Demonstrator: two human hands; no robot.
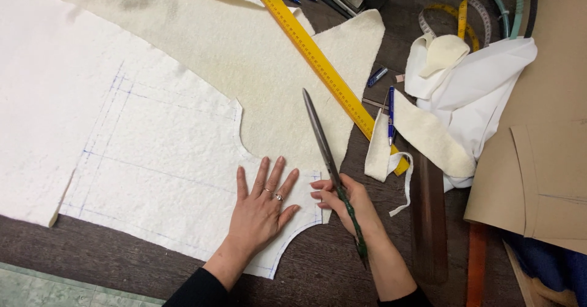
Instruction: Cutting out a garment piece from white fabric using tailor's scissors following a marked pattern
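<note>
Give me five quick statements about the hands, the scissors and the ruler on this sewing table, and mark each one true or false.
1. The left hand lies flat, fingers spread, on the white fabric piece marked with blue lines. True.
2. The right hand holds a pen. False: it holds long scissors, blades closed and pointing away from the person.
3. The yellow ruler lies diagonally across the cream fabric. True.
4. The blue pen is in the left hand. False: it lies on the table beside the ruler's lower end.
5. The yellow tape measure is stretched along the blue lines. False: it lies loosely looped at the top right, near the crumpled white cloth.
</note>
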